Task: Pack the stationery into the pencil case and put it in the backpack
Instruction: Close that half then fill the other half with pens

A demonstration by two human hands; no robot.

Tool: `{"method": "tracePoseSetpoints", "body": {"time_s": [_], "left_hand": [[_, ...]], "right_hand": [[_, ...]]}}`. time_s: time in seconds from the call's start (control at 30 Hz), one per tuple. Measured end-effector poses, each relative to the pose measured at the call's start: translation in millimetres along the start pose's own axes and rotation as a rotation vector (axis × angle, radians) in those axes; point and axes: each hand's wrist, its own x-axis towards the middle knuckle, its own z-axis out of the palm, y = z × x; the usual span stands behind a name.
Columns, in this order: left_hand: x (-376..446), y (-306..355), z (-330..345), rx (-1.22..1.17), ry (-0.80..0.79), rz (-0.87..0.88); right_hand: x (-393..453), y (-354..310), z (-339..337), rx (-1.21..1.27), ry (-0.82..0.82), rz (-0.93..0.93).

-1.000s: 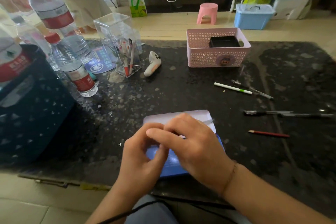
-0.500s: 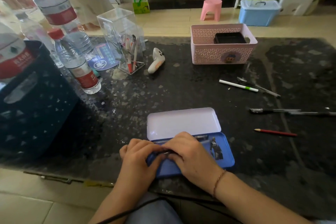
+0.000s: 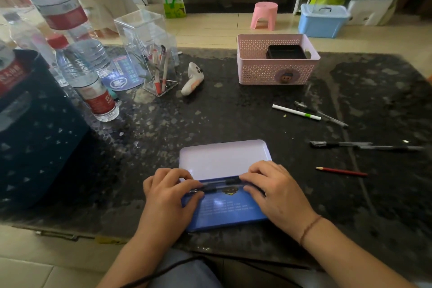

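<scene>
The pencil case (image 3: 230, 211) lies open at the table's near edge, blue tray toward me and pale lid (image 3: 224, 159) flat behind it. Black pens (image 3: 221, 185) lie lengthwise in the tray along the hinge. My left hand (image 3: 168, 196) curls over their left ends and my right hand (image 3: 277, 190) over their right ends. To the right lie loose a white pen (image 3: 295, 112), a clear pen (image 3: 327, 116), two black pens (image 3: 340, 144), and a red pencil (image 3: 341, 172). The dark blue backpack (image 3: 35, 138) stands at the left.
Water bottles (image 3: 93, 91) stand beside the backpack. Behind them are a clear pen holder (image 3: 154, 63), a white controller (image 3: 192, 79) and a pink basket (image 3: 275, 72). The black table's (image 3: 233, 119) front edge runs just under my wrists.
My hands have spread apart from the case's left middle to its two ends. The pens now lie straight along the hinge side of the tray.
</scene>
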Motion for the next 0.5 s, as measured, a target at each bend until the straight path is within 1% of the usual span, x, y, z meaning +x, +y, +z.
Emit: {"method": "tracePoseSetpoints", "body": {"time_s": [0.1,0.2,0.5], "left_hand": [[-0.9,-1.5,-3.7,-0.007,0.004,-0.012],[-1.7,-3.0,-6.7,-0.013,-0.013,-0.03],[-0.4,-2.9,-9.4,0.011,-0.07,-0.024]], "right_hand": [[-0.9,0.6,2.9,0.106,-0.019,0.038],[-0.6,1.5,4.0,0.158,-0.005,0.062],[-1.3,0.8,5.0,0.135,0.023,0.012]]}}
